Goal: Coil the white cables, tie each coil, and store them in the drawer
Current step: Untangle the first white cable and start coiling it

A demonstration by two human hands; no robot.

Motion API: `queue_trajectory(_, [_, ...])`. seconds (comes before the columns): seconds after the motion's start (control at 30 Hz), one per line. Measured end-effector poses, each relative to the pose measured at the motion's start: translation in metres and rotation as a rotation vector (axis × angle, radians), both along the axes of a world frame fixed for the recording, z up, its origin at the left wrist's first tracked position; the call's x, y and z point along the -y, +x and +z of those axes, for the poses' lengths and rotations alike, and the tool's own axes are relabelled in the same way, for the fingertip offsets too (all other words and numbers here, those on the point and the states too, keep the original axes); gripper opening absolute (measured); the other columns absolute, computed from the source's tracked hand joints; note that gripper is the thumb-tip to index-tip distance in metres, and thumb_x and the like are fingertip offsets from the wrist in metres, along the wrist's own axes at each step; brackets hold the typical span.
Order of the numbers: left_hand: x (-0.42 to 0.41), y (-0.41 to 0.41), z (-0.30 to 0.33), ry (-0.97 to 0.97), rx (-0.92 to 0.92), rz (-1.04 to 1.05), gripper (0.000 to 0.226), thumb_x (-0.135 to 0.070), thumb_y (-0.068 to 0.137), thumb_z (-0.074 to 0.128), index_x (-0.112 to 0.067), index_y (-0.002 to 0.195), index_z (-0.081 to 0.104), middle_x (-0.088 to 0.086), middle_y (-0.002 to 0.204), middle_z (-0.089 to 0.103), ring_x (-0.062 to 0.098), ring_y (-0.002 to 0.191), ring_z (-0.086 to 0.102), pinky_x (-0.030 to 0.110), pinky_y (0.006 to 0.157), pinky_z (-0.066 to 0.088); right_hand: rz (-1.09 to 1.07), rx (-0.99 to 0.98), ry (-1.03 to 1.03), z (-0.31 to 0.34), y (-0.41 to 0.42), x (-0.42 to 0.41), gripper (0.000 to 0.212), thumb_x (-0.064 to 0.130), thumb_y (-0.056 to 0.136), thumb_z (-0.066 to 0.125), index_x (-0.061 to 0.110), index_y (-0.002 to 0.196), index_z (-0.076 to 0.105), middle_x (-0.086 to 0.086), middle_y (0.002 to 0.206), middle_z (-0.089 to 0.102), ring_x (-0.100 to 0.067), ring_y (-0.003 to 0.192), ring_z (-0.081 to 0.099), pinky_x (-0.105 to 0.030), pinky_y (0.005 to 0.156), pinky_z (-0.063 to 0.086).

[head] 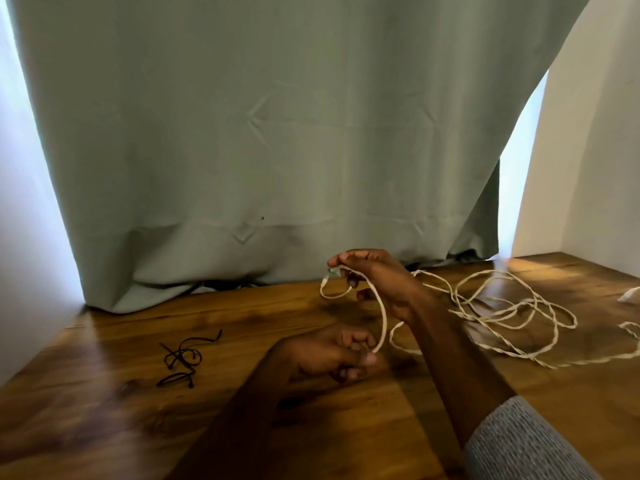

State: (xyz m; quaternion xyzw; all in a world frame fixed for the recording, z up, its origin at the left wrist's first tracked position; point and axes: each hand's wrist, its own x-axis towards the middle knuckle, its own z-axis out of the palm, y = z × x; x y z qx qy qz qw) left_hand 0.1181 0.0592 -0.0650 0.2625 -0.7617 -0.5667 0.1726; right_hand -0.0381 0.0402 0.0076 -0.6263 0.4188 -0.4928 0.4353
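A long white cable (505,313) lies in loose tangled loops on the wooden table (104,427), right of centre. My right hand (374,275) is raised above the table and pinches the cable near one end, with a small loop hanging from its fingers. From there a strand drops down to my left hand (332,351), which pinches the cable lower down, close to the tabletop. Pieces of a second white cable (630,294) show at the right edge.
Several black ties (183,358) lie on the table at the left. A grey-green curtain (259,133) hangs along the back edge of the table. A white wall (595,150) closes the right side.
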Motion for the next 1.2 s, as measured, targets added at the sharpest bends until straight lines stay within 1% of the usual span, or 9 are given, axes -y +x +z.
queue_trajectory(0.23, [-0.005, 0.02, 0.018, 0.34, -0.554, 0.026, 0.027, -0.03, 0.087, 0.064, -0.008, 0.099, 0.053, 0.017, 0.076, 0.072, 0.024, 0.053, 0.063, 0.029, 0.054, 0.05, -0.104, -0.09, -0.192, -0.042, 0.015, 0.023, 0.051, 0.049, 0.098, 0.043, 0.007, 0.106, 0.069, -0.014, 0.091, 0.072, -0.024, 0.084, 0.07, -0.036, 0.079, 0.053])
queue_trajectory(0.33, [-0.001, 0.028, 0.02, 0.372, -0.659, 0.051, 0.037, -0.034, 0.075, 0.084, -0.01, 0.096, 0.064, 0.017, 0.077, 0.072, 0.026, 0.051, 0.064, 0.03, 0.053, 0.05, -0.183, -0.049, -0.191, -0.053, 0.018, 0.029, 0.055, 0.054, 0.099, 0.042, 0.013, 0.083, 0.075, -0.008, 0.082, 0.073, -0.025, 0.089, 0.07, -0.043, 0.092, 0.051])
queue_trajectory(0.43, [0.002, 0.033, 0.022, 0.421, -0.79, 0.044, 0.028, -0.034, 0.076, 0.083, -0.013, 0.091, 0.071, 0.013, 0.085, 0.075, 0.026, 0.058, 0.069, 0.031, 0.058, 0.052, -0.25, -0.083, -0.252, -0.054, 0.021, 0.028, 0.059, 0.052, 0.103, 0.039, 0.009, 0.077, 0.069, -0.007, 0.074, 0.069, -0.019, 0.078, 0.067, -0.036, 0.081, 0.05])
queue_trajectory(0.53, [0.005, 0.036, 0.019, 0.484, -0.822, 0.023, 0.023, -0.026, 0.096, 0.053, -0.014, 0.088, 0.071, 0.014, 0.089, 0.075, 0.025, 0.067, 0.071, 0.034, 0.065, 0.054, -0.215, -0.075, -0.339, -0.052, 0.033, 0.026, 0.056, 0.048, 0.106, 0.038, 0.007, 0.074, 0.061, -0.01, 0.067, 0.061, -0.013, 0.066, 0.057, -0.03, 0.064, 0.045])
queue_trajectory(0.67, [0.013, 0.041, 0.011, 0.574, -0.83, -0.022, 0.022, -0.02, 0.093, 0.038, -0.012, 0.086, 0.057, 0.003, 0.059, 0.052, 0.015, 0.048, 0.05, 0.029, 0.055, 0.042, -0.179, -0.398, -0.296, -0.061, 0.046, 0.036, 0.047, 0.05, 0.104, 0.044, 0.02, 0.073, 0.062, 0.007, 0.068, 0.064, -0.006, 0.066, 0.059, -0.04, 0.068, 0.052])
queue_trajectory(0.83, [0.027, 0.045, -0.005, 0.558, -0.887, 0.193, 0.034, -0.031, 0.102, 0.039, -0.004, 0.106, 0.06, -0.005, 0.049, 0.036, 0.005, 0.038, 0.033, 0.022, 0.045, 0.026, -0.17, -0.915, -0.273, -0.079, 0.045, 0.031, 0.048, 0.057, 0.082, 0.048, 0.024, 0.111, 0.067, -0.003, 0.099, 0.075, -0.019, 0.086, 0.071, -0.043, 0.075, 0.059])
queue_trajectory(0.93, [0.031, 0.041, -0.01, 0.519, -0.907, 0.299, 0.042, -0.028, 0.102, 0.041, -0.005, 0.134, 0.055, 0.003, 0.067, 0.063, 0.009, 0.048, 0.054, 0.021, 0.047, 0.04, -0.128, -1.06, -0.333, -0.085, 0.049, 0.031, 0.049, 0.055, 0.078, 0.046, 0.026, 0.112, 0.067, -0.001, 0.106, 0.074, -0.021, 0.095, 0.07, -0.04, 0.079, 0.057])
queue_trajectory(1.07, [0.034, 0.038, -0.009, 0.546, -1.003, 0.311, 0.04, -0.031, 0.106, 0.034, -0.013, 0.138, 0.051, 0.011, 0.128, 0.068, 0.024, 0.108, 0.07, 0.032, 0.074, 0.059, -0.101, -1.314, -0.487, -0.098, 0.051, 0.037, 0.044, 0.036, 0.087, 0.047, 0.012, 0.116, 0.069, -0.013, 0.114, 0.07, -0.033, 0.1, 0.066, -0.044, 0.081, 0.056])
queue_trajectory(1.2, [0.043, 0.038, -0.006, 0.468, -0.965, 0.48, 0.048, -0.042, 0.106, 0.027, -0.011, 0.125, 0.058, 0.009, 0.128, 0.068, 0.02, 0.108, 0.07, 0.033, 0.074, 0.056, -0.075, -1.305, -0.415, -0.085, 0.047, 0.026, 0.03, 0.036, 0.096, 0.053, 0.015, 0.115, 0.064, -0.008, 0.109, 0.068, -0.027, 0.093, 0.064, -0.039, 0.083, 0.055])
